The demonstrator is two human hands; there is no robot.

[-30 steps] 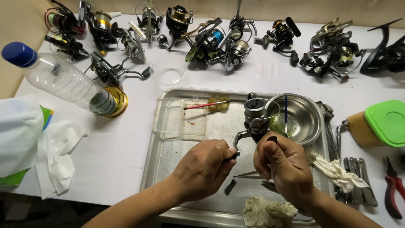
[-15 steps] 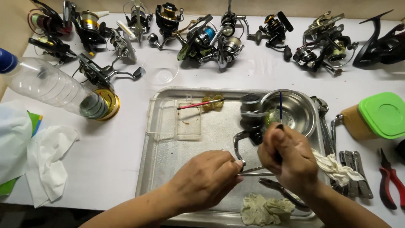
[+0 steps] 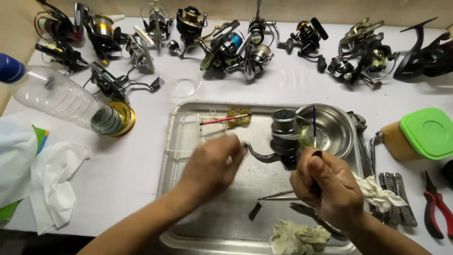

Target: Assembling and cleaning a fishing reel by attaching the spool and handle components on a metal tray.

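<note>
Left hand: the left hand [image 3: 212,163] hovers over the shallow rectangular steel tray [image 3: 188,118], blurred; fingers curled at the crank end of the dark metal spinning reel [image 3: 282,141], grip unclear.
Right hand: the right hand [image 3: 328,182] is closed around the reel's lower body, thumb up.
Reel: upright above the tray, just beside the round steel bowl [image 3: 337,127].
Tray: slim metal tweezers [image 3: 278,194] and a crumpled greenish rag [image 3: 297,236] lie in it.
Worktop: the white worktop [image 3: 132,174] carries a clear plastic bottle [image 3: 61,101] and red-handled pliers [image 3: 436,208].
</note>
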